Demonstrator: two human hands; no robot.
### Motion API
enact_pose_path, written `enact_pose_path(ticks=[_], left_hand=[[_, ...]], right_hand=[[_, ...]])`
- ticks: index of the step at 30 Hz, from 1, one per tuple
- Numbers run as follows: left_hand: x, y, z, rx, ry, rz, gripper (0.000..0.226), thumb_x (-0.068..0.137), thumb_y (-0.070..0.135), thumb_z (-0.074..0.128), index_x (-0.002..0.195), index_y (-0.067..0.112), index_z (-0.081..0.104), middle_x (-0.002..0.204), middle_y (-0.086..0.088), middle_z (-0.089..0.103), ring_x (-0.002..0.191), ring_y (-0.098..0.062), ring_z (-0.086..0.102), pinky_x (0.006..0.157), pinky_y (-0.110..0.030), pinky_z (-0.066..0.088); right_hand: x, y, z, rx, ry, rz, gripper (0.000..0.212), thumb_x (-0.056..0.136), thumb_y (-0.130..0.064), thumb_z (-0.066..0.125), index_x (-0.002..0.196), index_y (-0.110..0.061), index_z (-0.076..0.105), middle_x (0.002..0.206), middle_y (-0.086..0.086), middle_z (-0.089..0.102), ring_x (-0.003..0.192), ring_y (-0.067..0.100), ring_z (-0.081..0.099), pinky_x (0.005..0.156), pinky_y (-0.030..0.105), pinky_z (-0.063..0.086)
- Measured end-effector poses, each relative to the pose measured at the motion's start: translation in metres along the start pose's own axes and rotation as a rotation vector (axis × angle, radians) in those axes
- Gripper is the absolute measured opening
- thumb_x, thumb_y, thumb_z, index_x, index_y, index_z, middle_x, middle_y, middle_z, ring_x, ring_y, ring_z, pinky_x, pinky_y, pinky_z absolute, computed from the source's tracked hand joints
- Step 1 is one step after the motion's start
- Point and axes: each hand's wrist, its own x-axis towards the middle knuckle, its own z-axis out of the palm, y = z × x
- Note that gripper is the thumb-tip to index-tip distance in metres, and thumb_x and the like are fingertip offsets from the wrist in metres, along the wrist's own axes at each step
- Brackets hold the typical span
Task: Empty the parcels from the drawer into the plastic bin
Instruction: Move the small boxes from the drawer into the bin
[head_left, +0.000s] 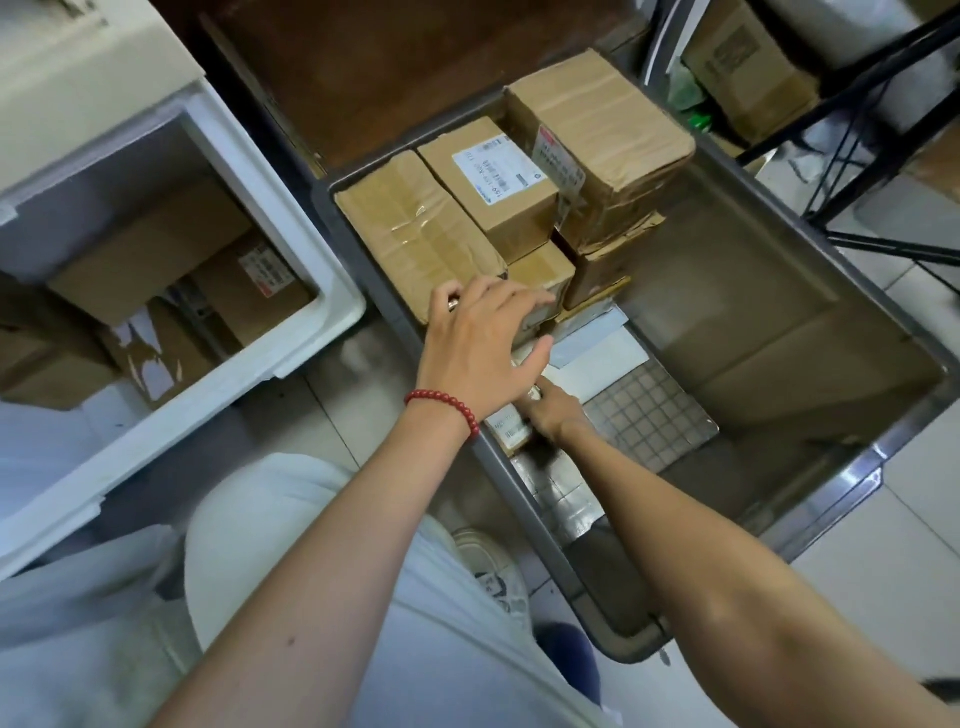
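**Crowded Corner, Leaning Stack: Parcels at Risk in the Drawer**

Risks toppling the tall taped box (608, 150), perched high and tilted on lower parcels just beyond and to the right of the fingers (519, 300) of the left hand (483, 338), by drawing out the small parcel (543, 273) under those fingertips and perhaps loosening what props it. Risks a fumble as well, with the right hand (553, 413) tucked beneath the left palm and both working one tight corner against the drawer (779, 291) wall.

Spreads the left fingers fairly wide and nearly straight and lays them, as far as can be judged, on top of the small parcel, thumb out on the near side; closes round nothing yet. Reaches low with the right hand at a labelled parcel (506, 430) lying just under its wrist. Hides those fingers behind the left hand, so cannot tell whether gripping or loose.

Leaves the plastic bin (311, 249) well to the left of the fingers, already holding several boxes, with most parcels waiting in the drawer just beyond the fingertips.
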Motion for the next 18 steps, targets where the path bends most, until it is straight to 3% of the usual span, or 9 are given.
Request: enact_pose_path(ticks=[2, 8, 14, 18], left_hand=[[-0.001, 0.0, -0.001, 0.004, 0.004, 0.014, 0.033, 0.084, 0.042, 0.059, 0.115, 0.032, 0.063, 0.112, 0.014, 0.064, 0.108, -0.009, 0.053, 0.088, -0.03, 0.021], [-0.003, 0.003, -0.007, 0.044, -0.035, 0.037, 0.03, 0.085, 0.039, 0.057, 0.113, 0.03, 0.065, 0.112, 0.012, 0.065, 0.108, -0.012, 0.055, 0.088, -0.031, 0.023], [-0.02, 0.004, -0.028, 0.133, 0.007, 0.045, 0.031, 0.084, 0.041, 0.057, 0.111, 0.028, 0.066, 0.11, 0.01, 0.066, 0.106, -0.013, 0.057, 0.088, -0.033, 0.031], [-0.038, -0.014, -0.06, 0.189, 0.008, -0.079, 0.034, 0.089, 0.046, 0.051, 0.116, 0.029, 0.062, 0.115, 0.008, 0.064, 0.109, -0.014, 0.055, 0.088, -0.034, 0.034]], right_hand=[[-0.005, 0.0, -0.005, -0.109, 0.039, -0.006, 0.068, 0.088, -0.064, 0.046, 0.147, -0.034, 0.031, 0.142, 0.007, 0.051, 0.129, 0.031, 0.046, 0.105, 0.047, 0.039], [-0.037, -0.001, -0.046, -0.373, 0.191, -0.075, 0.07, 0.087, -0.066, 0.049, 0.147, -0.035, 0.03, 0.14, 0.004, 0.051, 0.127, 0.029, 0.047, 0.095, 0.042, 0.045], [-0.069, -0.014, -0.077, -0.564, 0.366, -0.246, 0.062, 0.09, -0.063, 0.043, 0.144, -0.032, 0.038, 0.143, 0.002, 0.048, 0.13, 0.026, 0.044, 0.102, 0.043, 0.037], [-0.096, -0.035, -0.081, -0.612, 0.467, -0.375, 0.059, 0.092, -0.06, 0.041, 0.142, -0.028, 0.041, 0.14, 0.005, 0.051, 0.129, 0.027, 0.044, 0.1, 0.041, 0.038]])
